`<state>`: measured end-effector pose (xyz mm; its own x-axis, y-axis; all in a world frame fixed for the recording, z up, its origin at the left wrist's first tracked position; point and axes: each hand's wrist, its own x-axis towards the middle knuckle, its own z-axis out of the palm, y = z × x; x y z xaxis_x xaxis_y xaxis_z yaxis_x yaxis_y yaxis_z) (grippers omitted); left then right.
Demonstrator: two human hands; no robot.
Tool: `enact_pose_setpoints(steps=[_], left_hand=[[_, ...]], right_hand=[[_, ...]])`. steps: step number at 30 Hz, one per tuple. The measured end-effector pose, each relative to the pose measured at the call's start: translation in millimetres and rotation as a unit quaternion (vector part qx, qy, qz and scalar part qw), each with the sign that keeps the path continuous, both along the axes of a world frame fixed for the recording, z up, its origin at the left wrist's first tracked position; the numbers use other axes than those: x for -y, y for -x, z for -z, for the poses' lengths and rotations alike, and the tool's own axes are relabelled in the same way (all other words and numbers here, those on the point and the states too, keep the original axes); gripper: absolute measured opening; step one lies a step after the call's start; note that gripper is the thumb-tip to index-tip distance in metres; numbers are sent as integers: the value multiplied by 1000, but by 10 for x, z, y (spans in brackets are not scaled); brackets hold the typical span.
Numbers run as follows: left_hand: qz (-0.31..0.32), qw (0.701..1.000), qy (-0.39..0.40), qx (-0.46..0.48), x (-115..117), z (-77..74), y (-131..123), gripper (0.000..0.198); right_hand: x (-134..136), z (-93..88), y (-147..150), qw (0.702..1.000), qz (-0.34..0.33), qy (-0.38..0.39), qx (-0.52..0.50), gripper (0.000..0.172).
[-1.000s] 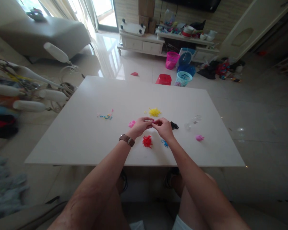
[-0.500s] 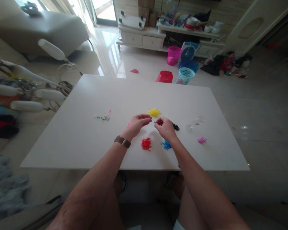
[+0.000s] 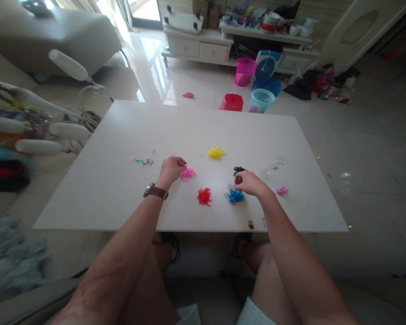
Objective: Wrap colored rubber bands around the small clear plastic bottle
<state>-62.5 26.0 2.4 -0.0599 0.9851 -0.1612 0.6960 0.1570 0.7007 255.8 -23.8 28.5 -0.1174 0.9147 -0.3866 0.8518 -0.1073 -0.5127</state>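
Observation:
My left hand [image 3: 172,169] is at the left edge of a pile of pink rubber bands [image 3: 188,174], its fingers pinched together. Whether anything is in that pinch is too small to make out. Over a pile of blue rubber bands [image 3: 236,197], my right hand [image 3: 251,183] also has thumb and finger closed, with a tiny item at the tips that I cannot name. Just behind the right hand are black bands [image 3: 239,170], partly covered by it. A red pile [image 3: 204,196] and a yellow pile [image 3: 216,153] lie between the hands, nearer and farther.
On the white table [image 3: 88,198], mixed coloured bands [image 3: 145,161] lie at left. A clear container [image 3: 278,163] and a purple-pink lump [image 3: 282,191] are at right. A small yellow-and-dark figure [image 3: 251,224] is by the front edge. Baskets [image 3: 261,100] stand beyond the table.
My hands, close together in the middle before, have moved apart: the left toward the pink pile, the right outward above the blue pile. The pink pile and small figure now show.

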Motion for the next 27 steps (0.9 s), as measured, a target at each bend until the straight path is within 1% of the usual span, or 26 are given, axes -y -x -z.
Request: enact_pose_setpoints(steps=[4, 8, 13, 15, 18, 22, 23, 25, 27], left_hand=[[32, 999, 7, -39, -26, 47, 28, 18], [10, 999, 5, -50, -56, 18, 70, 21], [-4, 997, 10, -76, -42, -17, 82, 22], [-16, 997, 8, -79, -51, 12, 123, 22], [-67, 994, -6, -83, -90, 99, 311, 25], [-178, 977, -40, -110, -113, 261, 759, 35], [-192, 971, -62, -130, -103, 307, 871, 40], [-167, 970, -87, -152, -70, 405, 1052, 47], [-136, 974, -87, -159, -31, 503, 1166, 47]], right_hand=[[37, 0, -65, 995, -40, 87, 8, 19], [37, -6, -65, 993, -56, 102, 32, 17], [15, -36, -27, 980, -85, 149, 105, 16], [0, -34, -23, 980, -82, 136, 123, 16], [-26, 0, -31, 984, -70, 88, 135, 13], [-50, 64, -48, 986, -67, 67, 136, 10], [-52, 76, -51, 987, -68, 66, 133, 9], [-53, 89, -54, 987, -69, 67, 125, 8], [-52, 91, -49, 988, -68, 67, 122, 8]])
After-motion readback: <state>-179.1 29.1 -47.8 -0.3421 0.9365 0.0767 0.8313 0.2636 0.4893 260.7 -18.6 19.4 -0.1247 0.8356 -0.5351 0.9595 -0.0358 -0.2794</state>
